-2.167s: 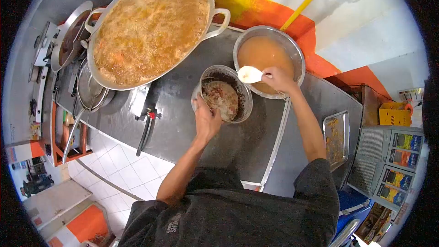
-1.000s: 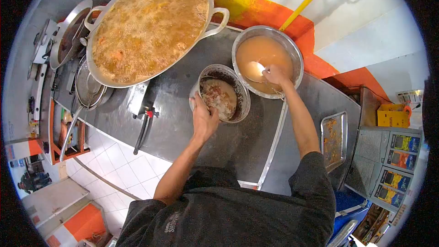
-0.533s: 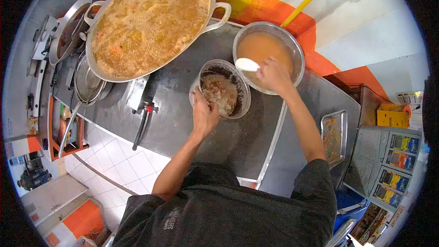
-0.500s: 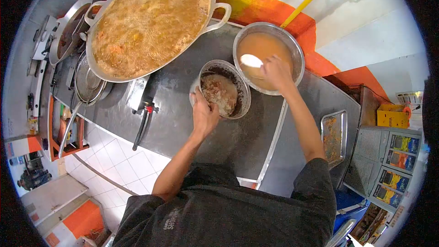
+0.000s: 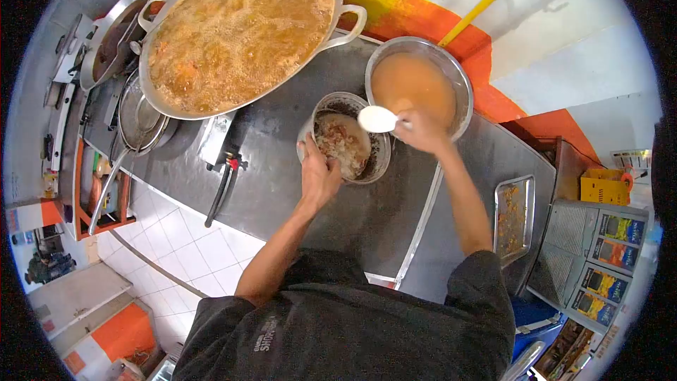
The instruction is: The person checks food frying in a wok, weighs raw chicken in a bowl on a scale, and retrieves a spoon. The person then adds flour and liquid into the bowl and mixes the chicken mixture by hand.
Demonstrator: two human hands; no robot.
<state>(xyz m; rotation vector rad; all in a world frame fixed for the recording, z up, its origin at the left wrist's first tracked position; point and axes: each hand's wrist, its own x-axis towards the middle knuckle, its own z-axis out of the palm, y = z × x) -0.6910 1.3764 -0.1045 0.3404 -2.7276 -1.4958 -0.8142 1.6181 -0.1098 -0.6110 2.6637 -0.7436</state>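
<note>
My left hand (image 5: 320,175) grips the near left side of a small metal pot (image 5: 381,161), which is slightly tilted. Inside the pot lies a pale, wet mixture (image 5: 343,142) with reddish-brown bits, and dark residue coats the inner wall. In my right hand (image 5: 422,131) is a white spoon (image 5: 377,119), closed fingers on its handle. The spoon's bowl hangs over the gap between the pot and a larger metal basin (image 5: 463,95). Orange-brown liquid (image 5: 412,83) fills much of that basin.
A huge two-handled pan (image 5: 350,27) of bubbling oil stands at the upper left. Nearby are a strainer (image 5: 141,123), a gas hose (image 5: 220,194) and a second pan (image 5: 99,63). A metal tray (image 5: 513,219) with food scraps lies at the right. A yellow pipe (image 5: 486,3) runs along the wall.
My right hand has brought the spoon left and toward me, from above the basin's liquid to beside the pot's rim. My left hand keeps its hold on the pot.
</note>
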